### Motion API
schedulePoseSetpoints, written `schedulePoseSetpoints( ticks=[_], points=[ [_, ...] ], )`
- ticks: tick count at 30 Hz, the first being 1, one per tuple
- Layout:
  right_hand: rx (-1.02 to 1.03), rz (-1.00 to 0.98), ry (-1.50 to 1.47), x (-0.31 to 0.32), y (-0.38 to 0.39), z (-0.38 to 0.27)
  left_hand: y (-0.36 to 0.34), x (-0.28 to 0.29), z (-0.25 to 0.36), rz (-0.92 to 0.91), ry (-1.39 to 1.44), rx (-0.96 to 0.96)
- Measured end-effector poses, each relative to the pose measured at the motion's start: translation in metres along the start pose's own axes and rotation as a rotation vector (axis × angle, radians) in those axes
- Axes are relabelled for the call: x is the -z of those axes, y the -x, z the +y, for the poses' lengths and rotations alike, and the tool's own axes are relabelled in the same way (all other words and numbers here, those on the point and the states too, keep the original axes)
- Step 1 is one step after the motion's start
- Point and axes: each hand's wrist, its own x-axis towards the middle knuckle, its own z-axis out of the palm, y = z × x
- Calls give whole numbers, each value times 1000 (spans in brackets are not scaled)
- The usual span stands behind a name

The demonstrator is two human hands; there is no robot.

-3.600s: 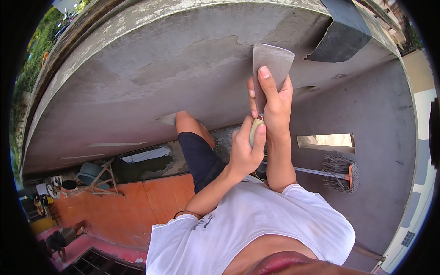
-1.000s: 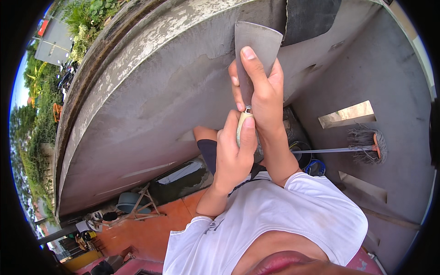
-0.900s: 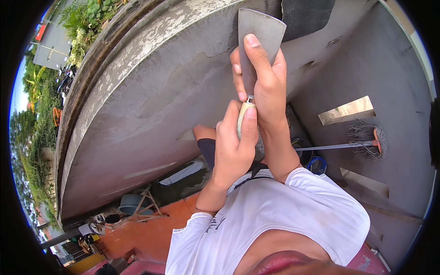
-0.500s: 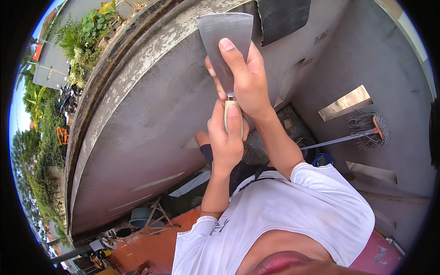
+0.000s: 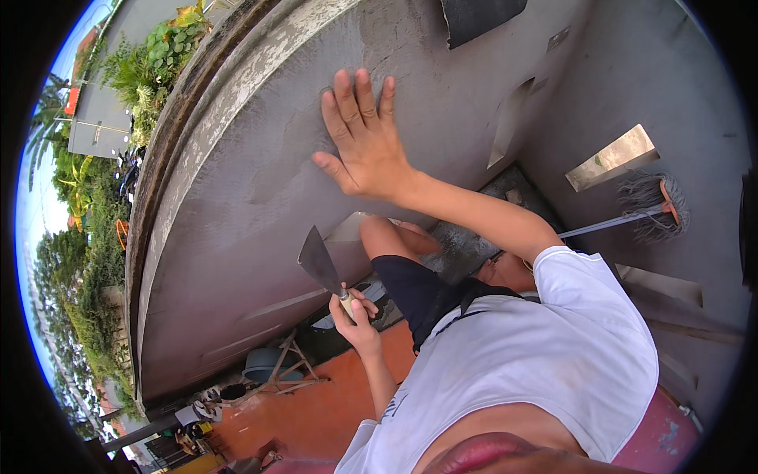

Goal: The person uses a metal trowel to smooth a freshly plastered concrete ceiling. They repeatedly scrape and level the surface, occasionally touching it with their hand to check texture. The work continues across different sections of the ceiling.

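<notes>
My left hand (image 5: 358, 322) is closed around the pale handle of a putty knife (image 5: 317, 261), whose broad metal blade points up and to the left, lower than my right hand. My right hand (image 5: 359, 134) is open, fingers spread, over a rougher patch of the grey plastered wall (image 5: 237, 221), apparently resting on it. A dark grey sheet (image 5: 480, 17) hangs on that wall at the top, right of my fingers.
A mop (image 5: 655, 207) leans at the right by a wall slot (image 5: 612, 156). A grey basin (image 5: 260, 365) sits by a wooden stand (image 5: 288, 362) on the orange floor (image 5: 268, 426). My bent leg (image 5: 395, 276) is near the wall; plants (image 5: 162, 55) show beyond its top edge.
My right hand has let go of the blade and spread out toward the wall. My left hand has lowered the putty knife to the left, blade tilting.
</notes>
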Motion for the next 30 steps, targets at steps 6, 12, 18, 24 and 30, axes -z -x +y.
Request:
schedulePoseSetpoints(
  ticks=[6, 12, 18, 24, 30],
  points=[
    [502, -244, -392, 16, 29, 10, 3, -11, 11, 68, 72, -109],
    [16, 132, -419, 56, -11, 14, -6, -37, 38, 28, -146, -186],
    [-778, -238, -1389, 109, 38, -28, -27, -54, 50, -58, -497, -550],
    [-990, -21, -1197, 118, 25, -4, -17, -62, 48, -87, -476, -515],
    [-981, 51, -1098, 105, 55, -3, -10, -65, 42, -110, -240, -260]
  ],
)
